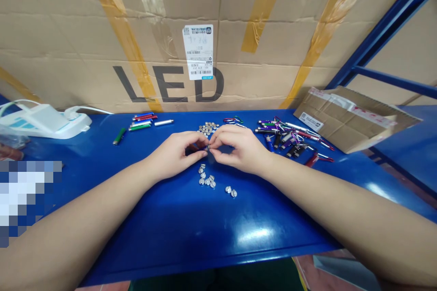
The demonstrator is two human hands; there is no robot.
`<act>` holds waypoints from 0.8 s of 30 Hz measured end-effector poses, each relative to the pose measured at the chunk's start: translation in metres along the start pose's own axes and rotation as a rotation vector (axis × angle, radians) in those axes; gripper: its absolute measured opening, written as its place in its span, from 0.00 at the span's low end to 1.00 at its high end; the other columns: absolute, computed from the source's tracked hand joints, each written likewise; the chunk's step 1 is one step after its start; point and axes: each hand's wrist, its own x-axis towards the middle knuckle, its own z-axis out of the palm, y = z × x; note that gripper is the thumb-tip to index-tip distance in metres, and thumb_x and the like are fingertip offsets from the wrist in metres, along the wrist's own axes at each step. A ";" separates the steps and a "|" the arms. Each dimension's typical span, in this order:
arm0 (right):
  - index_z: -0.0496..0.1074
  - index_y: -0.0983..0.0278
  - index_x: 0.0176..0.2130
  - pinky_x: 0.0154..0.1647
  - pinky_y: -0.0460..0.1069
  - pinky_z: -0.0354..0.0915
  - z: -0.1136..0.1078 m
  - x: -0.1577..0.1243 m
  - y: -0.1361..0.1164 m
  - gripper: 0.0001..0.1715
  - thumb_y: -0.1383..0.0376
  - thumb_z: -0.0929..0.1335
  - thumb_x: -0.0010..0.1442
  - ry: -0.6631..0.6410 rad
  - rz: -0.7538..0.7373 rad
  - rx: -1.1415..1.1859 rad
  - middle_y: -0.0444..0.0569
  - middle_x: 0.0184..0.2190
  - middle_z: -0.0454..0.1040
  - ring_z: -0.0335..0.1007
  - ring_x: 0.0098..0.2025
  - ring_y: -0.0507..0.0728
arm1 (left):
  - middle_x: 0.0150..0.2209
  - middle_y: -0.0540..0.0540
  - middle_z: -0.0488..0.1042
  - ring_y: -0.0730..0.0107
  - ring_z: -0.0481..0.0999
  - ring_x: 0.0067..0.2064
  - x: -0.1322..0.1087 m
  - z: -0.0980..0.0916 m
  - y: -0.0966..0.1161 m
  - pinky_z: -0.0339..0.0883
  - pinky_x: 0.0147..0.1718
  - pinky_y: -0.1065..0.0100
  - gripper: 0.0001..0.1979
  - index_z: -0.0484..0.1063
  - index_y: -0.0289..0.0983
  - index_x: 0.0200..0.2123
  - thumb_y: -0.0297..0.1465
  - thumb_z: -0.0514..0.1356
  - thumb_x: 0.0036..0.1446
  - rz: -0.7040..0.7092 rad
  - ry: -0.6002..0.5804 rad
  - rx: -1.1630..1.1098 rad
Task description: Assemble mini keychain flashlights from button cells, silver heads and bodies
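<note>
Above the middle of the blue table (191,236), my left hand (179,152) and my right hand (241,148) meet, fingertips pinched together. Between them is a tiny, dark-and-silver button cell (208,146), partly covered by the fingers. Just behind my hands lies a spread of loose button cells (207,127). Closer to me, several small silver stacks of button cells (202,182) rest on the table, and two more stacks (233,193) lie a bit to the right.
Keychain flashlights with carabiners (293,138) lie heaped at right, beside an open cardboard box (334,120). Left of my hands are several coloured metal tubes (139,125) and a green tube (119,136). A white power strip (68,125) sits far left. A large carton (273,77) rises behind.
</note>
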 end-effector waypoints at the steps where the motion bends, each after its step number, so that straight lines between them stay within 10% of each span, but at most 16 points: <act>1: 0.72 0.61 0.32 0.45 0.52 0.71 0.001 -0.001 0.002 0.08 0.69 0.69 0.65 0.006 -0.019 0.007 0.48 0.36 0.80 0.76 0.40 0.56 | 0.43 0.48 0.81 0.64 0.82 0.42 0.000 0.000 0.000 0.75 0.43 0.63 0.09 0.76 0.40 0.45 0.37 0.62 0.65 0.002 -0.001 -0.002; 14: 0.76 0.63 0.37 0.49 0.54 0.71 -0.005 -0.003 0.009 0.05 0.68 0.68 0.65 -0.036 0.019 -0.094 0.52 0.38 0.77 0.74 0.44 0.59 | 0.44 0.49 0.81 0.65 0.82 0.42 -0.002 -0.001 -0.001 0.76 0.44 0.64 0.07 0.76 0.41 0.44 0.35 0.63 0.65 0.006 0.005 -0.004; 24: 0.82 0.65 0.44 0.57 0.59 0.65 -0.008 -0.003 0.018 0.13 0.66 0.67 0.67 -0.346 0.183 -0.448 0.56 0.44 0.79 0.72 0.49 0.64 | 0.46 0.49 0.80 0.66 0.82 0.46 -0.002 -0.002 -0.004 0.77 0.46 0.65 0.06 0.73 0.41 0.46 0.32 0.60 0.67 0.070 0.021 0.042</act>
